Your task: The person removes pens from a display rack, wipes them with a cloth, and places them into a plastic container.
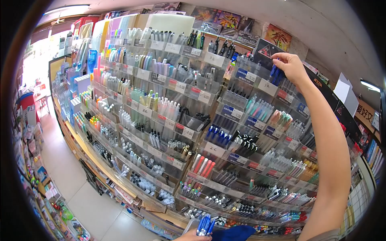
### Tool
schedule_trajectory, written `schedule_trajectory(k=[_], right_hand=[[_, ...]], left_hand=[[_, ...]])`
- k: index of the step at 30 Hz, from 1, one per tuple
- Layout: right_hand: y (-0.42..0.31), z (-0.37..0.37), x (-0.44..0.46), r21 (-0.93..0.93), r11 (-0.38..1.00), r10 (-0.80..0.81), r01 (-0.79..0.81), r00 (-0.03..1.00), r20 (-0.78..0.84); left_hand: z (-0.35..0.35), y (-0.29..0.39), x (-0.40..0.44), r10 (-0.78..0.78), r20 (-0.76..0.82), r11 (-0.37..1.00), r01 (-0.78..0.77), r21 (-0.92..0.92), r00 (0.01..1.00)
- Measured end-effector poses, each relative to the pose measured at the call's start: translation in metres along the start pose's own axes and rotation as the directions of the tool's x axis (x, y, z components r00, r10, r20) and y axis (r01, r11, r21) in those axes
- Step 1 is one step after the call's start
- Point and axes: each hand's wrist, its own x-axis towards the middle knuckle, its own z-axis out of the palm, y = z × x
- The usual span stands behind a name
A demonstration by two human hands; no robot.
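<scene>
My right hand [291,67] is raised to the top tier of the pen rack, its fingers closed on blue pens [276,74] at a clear compartment. I cannot tell how many pens are in the grip, or whether they are clear of the compartment. Low at the bottom edge, my left hand [194,237] is wrapped around a bundle of several blue pens [205,225] that stand upright. Only part of that hand shows. A pale, translucent box-like edge [190,225] lies beside the bundle.
Clear tiered pen racks [245,194] fill the view, with price labels [214,149] along their fronts. Other blue pens [218,135] stand in a middle tier. A tiled aisle [90,197] runs at left past a stocked low shelf [30,176]. Dark display boards [321,90] slope at right.
</scene>
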Motion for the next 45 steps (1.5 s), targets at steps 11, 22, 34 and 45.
schedule_trajectory(k=[11,22,34,45], right_hand=[[-0.011,0.005,-0.026,-0.347,0.91,-0.342,0.227,0.884,-0.32],[-0.091,0.106,-0.348,-0.156,0.986,0.166,-0.056,0.272,0.948],[-0.082,0.076,-0.302,0.25,0.722,0.204,-0.645,0.544,0.814],[-0.074,-0.03,-0.087,0.637,0.771,0.204,0.009,0.944,-0.26]], left_hand=[[0.007,0.007,-0.007,0.054,0.062,0.998,-0.053,-0.014,0.997],[0.011,0.003,-0.009,0.104,0.191,0.994,-0.095,-0.056,0.976],[0.013,0.005,-0.008,0.126,0.159,0.992,-0.127,-0.008,0.979],[0.016,0.006,-0.008,0.14,0.183,0.99,-0.141,-0.005,0.973]])
